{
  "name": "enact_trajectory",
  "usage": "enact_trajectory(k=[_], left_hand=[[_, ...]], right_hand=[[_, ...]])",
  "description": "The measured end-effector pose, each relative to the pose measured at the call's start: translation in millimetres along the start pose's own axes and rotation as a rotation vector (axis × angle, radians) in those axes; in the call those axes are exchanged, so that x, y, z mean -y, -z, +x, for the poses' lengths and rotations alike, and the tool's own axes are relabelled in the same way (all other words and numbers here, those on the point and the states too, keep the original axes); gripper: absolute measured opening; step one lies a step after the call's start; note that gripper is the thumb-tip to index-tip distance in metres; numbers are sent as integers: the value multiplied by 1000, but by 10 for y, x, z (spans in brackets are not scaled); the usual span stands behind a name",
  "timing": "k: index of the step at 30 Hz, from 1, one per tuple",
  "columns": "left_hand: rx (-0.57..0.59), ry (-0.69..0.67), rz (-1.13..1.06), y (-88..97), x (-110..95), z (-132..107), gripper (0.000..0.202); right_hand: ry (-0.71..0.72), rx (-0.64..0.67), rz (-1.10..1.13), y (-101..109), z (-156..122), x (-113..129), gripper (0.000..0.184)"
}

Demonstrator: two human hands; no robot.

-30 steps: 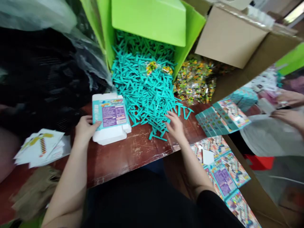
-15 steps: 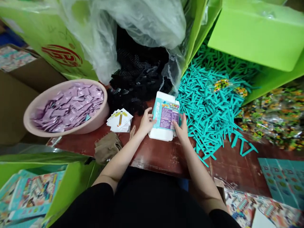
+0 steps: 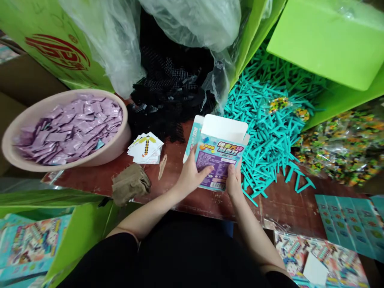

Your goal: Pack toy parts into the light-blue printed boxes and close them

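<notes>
Although it is set well to the left of the grip, a pink tub (image 3: pixel 120 147) filled with lilac packets (image 3: pixel 81 128) can be seen at the end of the tabletop (image 3: pixel 280 204). Nearer the grip, a crumpled brown cloth (image 3: pixel 131 184) is left beside fanned cards (image 3: pixel 146 149), with black pieces (image 3: pixel 168 104) heaped beyond. By the left grip (image 3: pixel 192 172), the carton (image 3: pixel 214 160) is grasped at its left side; its white top flap (image 3: pixel 225 126) is raised. By the right grip (image 3: pixel 234 180), the lower right edge is grasped likewise. The carton is judged light and thin, fairly stiff along the folds, easily dented and slightly slippery. It is best held by its side edges, clear of the flap, without squeezing. Whether anything is inside cannot be told. Just right of the grip, turquoise sticks (image 3: pixel 264 136) are piled; farther right, small clear bags (image 3: pixel 345 148) are heaped, and turquoise boxes (image 3: pixel 342 216) are lined up below them.
</notes>
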State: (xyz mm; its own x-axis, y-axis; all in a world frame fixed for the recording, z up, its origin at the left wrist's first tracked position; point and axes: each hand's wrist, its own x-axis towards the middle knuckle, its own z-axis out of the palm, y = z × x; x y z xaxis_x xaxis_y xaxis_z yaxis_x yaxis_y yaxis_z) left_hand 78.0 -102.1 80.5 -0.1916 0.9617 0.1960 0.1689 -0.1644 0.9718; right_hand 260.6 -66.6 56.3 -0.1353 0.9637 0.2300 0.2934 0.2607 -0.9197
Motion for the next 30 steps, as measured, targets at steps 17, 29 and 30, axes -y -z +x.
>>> enact_trajectory(k=[17,29,30], left_hand=[[429,11,87,241,459,-216,39],[440,-169,-83,184,363,-225,22],[458,-140,-100,201,325,-224,21]], right_hand=[[-202,-32,232,67,-592,-508,45],[-121,87,248,341,-611,-253,36],[-160,150,262,379,-594,-217,33]])
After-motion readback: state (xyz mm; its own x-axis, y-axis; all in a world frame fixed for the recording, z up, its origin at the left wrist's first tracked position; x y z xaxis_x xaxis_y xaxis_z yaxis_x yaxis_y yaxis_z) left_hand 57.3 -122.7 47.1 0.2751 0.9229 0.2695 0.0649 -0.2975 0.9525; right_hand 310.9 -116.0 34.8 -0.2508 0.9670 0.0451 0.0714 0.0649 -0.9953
